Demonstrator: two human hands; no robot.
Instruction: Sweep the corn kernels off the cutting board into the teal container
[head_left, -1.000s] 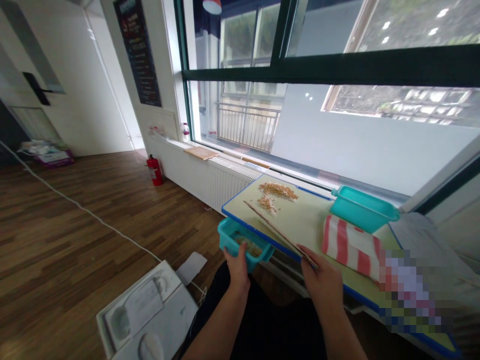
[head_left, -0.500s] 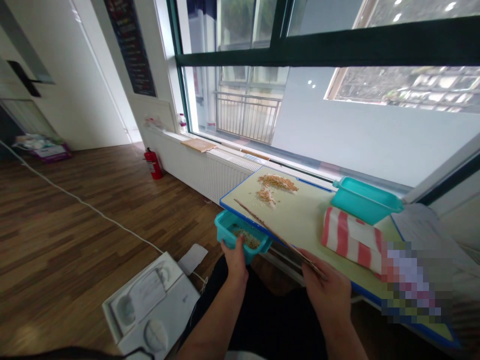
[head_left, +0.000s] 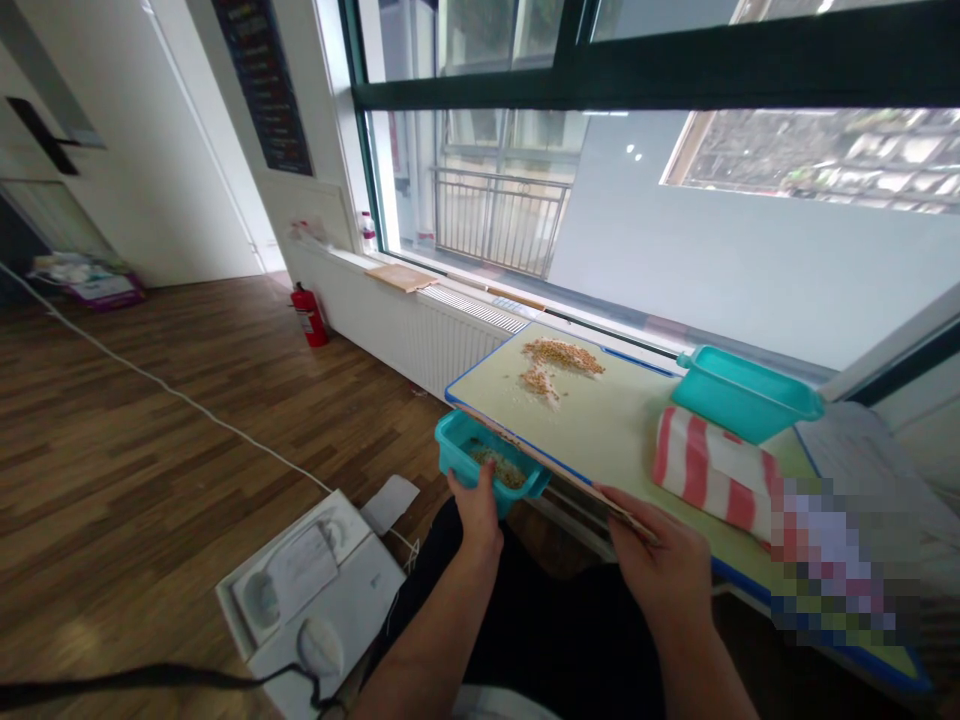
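Note:
My left hand grips the near side of a small teal plastic tub, thumb over the rim. Loose grains lie in the bottom of the tub, which is held just below the edge of a pale yellow table with blue trim. In my right hand is a thin, flat brown sheet, seen edge-on; its material is unclear. The sheet lies along the table's near edge, its far end above the tub. Farther back on the tabletop are two piles of orange-tan grains.
A red-and-white striped cloth and a second teal tub occupy the table's right part. Window and radiator run behind. A white box stands on the floor at left, near a cable and a red fire extinguisher.
The brown sheet's far end has come down from above the tabletop to the table's near edge. My left hand still holds the tub; the view has tilted down slightly.

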